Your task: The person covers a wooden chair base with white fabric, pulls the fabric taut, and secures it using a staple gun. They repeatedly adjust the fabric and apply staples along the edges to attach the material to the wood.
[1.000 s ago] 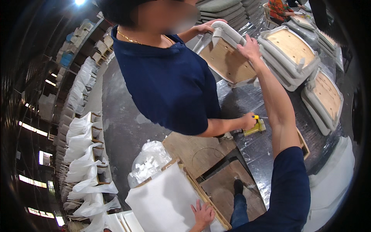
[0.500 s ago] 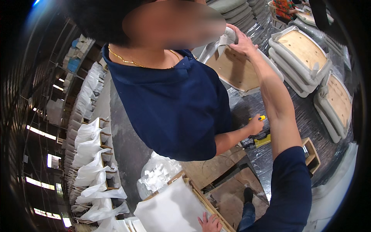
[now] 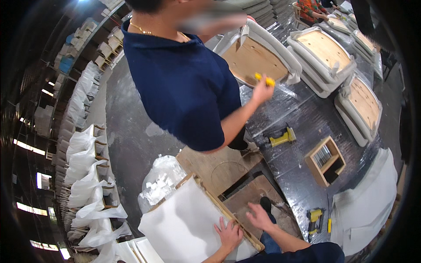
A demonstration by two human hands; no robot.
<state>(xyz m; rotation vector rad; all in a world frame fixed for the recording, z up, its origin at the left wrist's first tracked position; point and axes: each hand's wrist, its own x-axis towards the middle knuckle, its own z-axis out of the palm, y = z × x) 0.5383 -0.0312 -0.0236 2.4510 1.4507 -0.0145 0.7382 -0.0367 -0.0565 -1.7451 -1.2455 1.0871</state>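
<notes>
The white fabric panel is cut off by the lower edge.

At six o'clock, the flat white panel is matt smooth cloth edged by a pale bare-wood frame strip; at three o'clock, glossy crinkled silver foil tabletop holds a yellow plastic tool

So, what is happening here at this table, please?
The left hand lies flat on a white fabric-covered panel with a wooden edge. The right hand hovers open just beside it. Opposite, a co-worker in a dark blue shirt holds a small yellow thing over an upturned seat cushion. A yellow tool lies on the table.
</notes>
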